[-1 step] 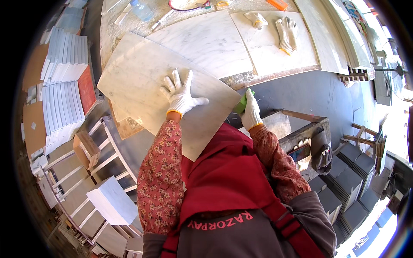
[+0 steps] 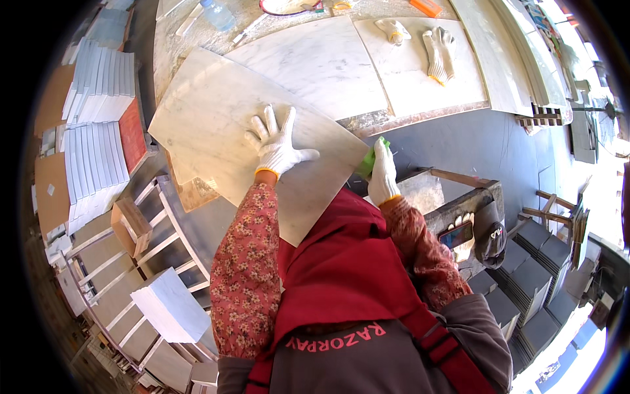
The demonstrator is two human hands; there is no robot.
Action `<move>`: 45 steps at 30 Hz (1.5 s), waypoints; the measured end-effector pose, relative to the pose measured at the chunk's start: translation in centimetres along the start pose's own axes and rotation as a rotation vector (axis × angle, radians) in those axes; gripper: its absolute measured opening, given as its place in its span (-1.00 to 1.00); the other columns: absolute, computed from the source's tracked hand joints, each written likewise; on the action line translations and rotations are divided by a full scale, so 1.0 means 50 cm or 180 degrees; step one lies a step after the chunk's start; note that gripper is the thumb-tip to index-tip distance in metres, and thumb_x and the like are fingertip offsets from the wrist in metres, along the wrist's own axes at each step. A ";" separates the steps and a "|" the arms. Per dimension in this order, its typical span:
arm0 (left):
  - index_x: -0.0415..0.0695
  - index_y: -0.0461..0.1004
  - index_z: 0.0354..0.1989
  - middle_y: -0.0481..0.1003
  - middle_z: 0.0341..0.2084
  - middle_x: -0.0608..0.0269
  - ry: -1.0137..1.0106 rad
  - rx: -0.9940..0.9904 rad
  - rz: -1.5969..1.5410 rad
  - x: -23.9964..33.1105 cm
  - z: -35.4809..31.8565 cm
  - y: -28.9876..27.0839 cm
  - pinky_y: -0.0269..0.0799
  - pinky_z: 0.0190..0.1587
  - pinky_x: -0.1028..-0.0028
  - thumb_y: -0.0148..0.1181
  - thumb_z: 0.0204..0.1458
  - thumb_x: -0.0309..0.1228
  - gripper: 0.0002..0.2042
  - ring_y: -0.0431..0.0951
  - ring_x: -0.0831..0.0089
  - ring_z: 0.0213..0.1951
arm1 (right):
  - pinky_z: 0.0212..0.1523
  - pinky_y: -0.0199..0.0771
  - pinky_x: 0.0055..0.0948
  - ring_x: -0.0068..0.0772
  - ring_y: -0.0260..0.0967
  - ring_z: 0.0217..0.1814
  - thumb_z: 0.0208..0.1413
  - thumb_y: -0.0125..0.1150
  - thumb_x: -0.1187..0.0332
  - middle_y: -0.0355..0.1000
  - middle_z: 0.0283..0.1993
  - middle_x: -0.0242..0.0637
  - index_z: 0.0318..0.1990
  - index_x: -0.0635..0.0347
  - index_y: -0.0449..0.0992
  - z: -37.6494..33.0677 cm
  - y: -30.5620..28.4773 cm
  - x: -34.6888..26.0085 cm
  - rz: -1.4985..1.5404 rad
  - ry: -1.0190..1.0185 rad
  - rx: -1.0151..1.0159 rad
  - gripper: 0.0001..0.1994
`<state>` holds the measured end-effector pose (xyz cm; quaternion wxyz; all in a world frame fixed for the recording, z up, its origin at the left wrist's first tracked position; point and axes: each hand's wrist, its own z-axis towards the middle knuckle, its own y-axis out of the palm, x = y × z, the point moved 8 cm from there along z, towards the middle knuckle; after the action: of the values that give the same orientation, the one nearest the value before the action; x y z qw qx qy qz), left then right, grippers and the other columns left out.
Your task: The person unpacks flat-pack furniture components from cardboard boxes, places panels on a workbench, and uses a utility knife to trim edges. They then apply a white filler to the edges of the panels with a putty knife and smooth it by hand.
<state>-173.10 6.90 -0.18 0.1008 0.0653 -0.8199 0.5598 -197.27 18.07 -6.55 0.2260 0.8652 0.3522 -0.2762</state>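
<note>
A pale, grey-veined marble slab [image 2: 203,115] lies turned at an angle, overhanging the near side of the workbench toward my red apron [image 2: 341,262]. My left hand [image 2: 279,146], in a white knit glove, rests flat on its top with fingers spread. At the slab's right edge, my gloved right hand [image 2: 383,178] closes around a green pad [image 2: 366,164] that touches that edge. Much of the pad is hidden behind the fingers, so its exact kind cannot be told. Two more marble slabs [image 2: 315,62] lie side by side beyond.
Spare white gloves [image 2: 440,56] lie on the far right slab. A plastic bottle [image 2: 218,16] and an orange object [image 2: 426,8] sit at the back. Stacked white tiles [image 2: 98,164] stand left, a slatted rack [image 2: 174,220] below them. A phone [image 2: 456,235] and dark cap [image 2: 489,233] are right.
My right hand and the green pad have shifted slightly and tilted at the slab's right edge. The left hand stays in place on the slab.
</note>
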 end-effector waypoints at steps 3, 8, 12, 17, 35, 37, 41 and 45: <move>0.24 -0.07 0.54 -0.33 0.53 -0.17 0.0033 0.0023 -0.0026 -0.001 0.001 -0.003 -0.59 0.35 -0.41 0.51 -0.44 0.29 0.27 -0.46 -0.38 0.49 | -0.13 0.44 -0.31 -0.46 0.33 -0.06 0.30 0.10 -0.09 0.34 -0.06 -0.45 0.09 -0.10 0.37 -0.012 0.012 0.000 -0.0030 -0.0238 0.0049 -0.61; 0.24 -0.09 0.54 -0.41 0.53 -0.18 -0.0038 -0.0279 0.0022 0.012 -0.002 -0.016 -0.61 0.36 -0.37 0.53 -0.40 0.23 0.26 -0.52 -0.35 0.49 | -0.18 0.48 -0.30 -0.49 0.35 -0.17 0.33 0.07 -0.04 0.32 -0.14 -0.46 0.09 -0.04 0.38 0.041 -0.005 0.005 0.0215 0.0115 -0.0006 -0.63; 0.28 -0.08 0.54 -0.41 0.53 -0.18 -0.0082 -0.0272 0.0058 0.003 0.003 -0.008 -0.59 0.36 -0.38 0.54 -0.41 0.24 0.25 -0.52 -0.36 0.48 | -0.21 0.48 -0.29 -0.50 0.34 -0.21 0.35 0.04 -0.03 0.35 -0.15 -0.46 0.10 -0.03 0.40 -0.053 0.034 -0.034 -0.0139 -0.0400 0.0309 -0.64; 0.29 -0.02 0.52 -0.32 0.53 -0.12 0.0027 -0.0058 0.0160 0.007 -0.001 -0.014 -0.55 0.34 -0.43 0.47 -0.43 0.33 0.23 -0.43 -0.40 0.48 | -0.14 0.52 -0.23 -0.35 0.44 -0.16 0.25 0.15 -0.09 0.41 -0.17 -0.39 -0.06 -0.07 0.42 0.153 -0.107 0.109 0.0109 0.1164 0.0016 -0.65; 0.03 0.11 0.47 0.06 0.48 0.22 0.0920 0.0564 0.0947 0.147 -0.246 0.148 -0.23 0.41 -0.28 -0.06 0.14 -0.32 -0.37 0.01 -0.10 0.45 | 0.05 0.39 -0.52 -0.55 0.34 0.01 0.32 0.14 0.06 0.44 0.09 -0.31 0.41 0.26 0.25 -0.017 -0.045 -0.119 -0.2240 -0.1144 -0.1737 -0.36; 0.01 0.18 0.43 0.12 0.45 0.23 0.1000 0.0806 0.0835 0.122 -0.278 0.144 -0.16 0.38 -0.27 -0.04 0.10 -0.39 -0.38 0.07 -0.03 0.43 | 0.12 0.38 -0.49 -0.50 0.35 0.06 0.32 0.13 0.06 0.44 0.12 -0.28 0.43 0.25 0.22 -0.034 -0.031 -0.097 -0.2462 -0.1159 -0.2100 -0.35; 0.05 0.21 0.41 0.15 0.42 0.29 0.1051 0.0900 0.0916 0.094 -0.306 0.142 -0.08 0.36 -0.25 -0.01 0.13 -0.39 -0.41 0.09 0.10 0.42 | 0.24 0.35 -0.36 -0.32 0.40 0.23 0.24 0.23 0.24 0.46 0.21 -0.07 0.38 0.23 0.29 -0.063 0.054 -0.053 -0.2938 -0.1965 -0.2372 -0.41; 0.05 0.26 0.37 0.18 0.40 0.33 0.1043 0.0676 0.0985 0.105 -0.306 0.109 -0.03 0.34 -0.21 0.00 0.13 -0.38 -0.44 0.12 0.16 0.40 | 0.20 0.38 -0.40 -0.35 0.43 0.16 0.23 0.23 0.28 0.50 0.13 -0.04 0.33 0.25 0.36 -0.026 0.132 -0.052 -0.2855 -0.2083 -0.2038 -0.47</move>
<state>-177.97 23.16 1.54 0.1380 -0.1425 -0.7294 0.6547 -193.58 13.28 -2.62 0.4316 0.3944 0.6578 -0.4749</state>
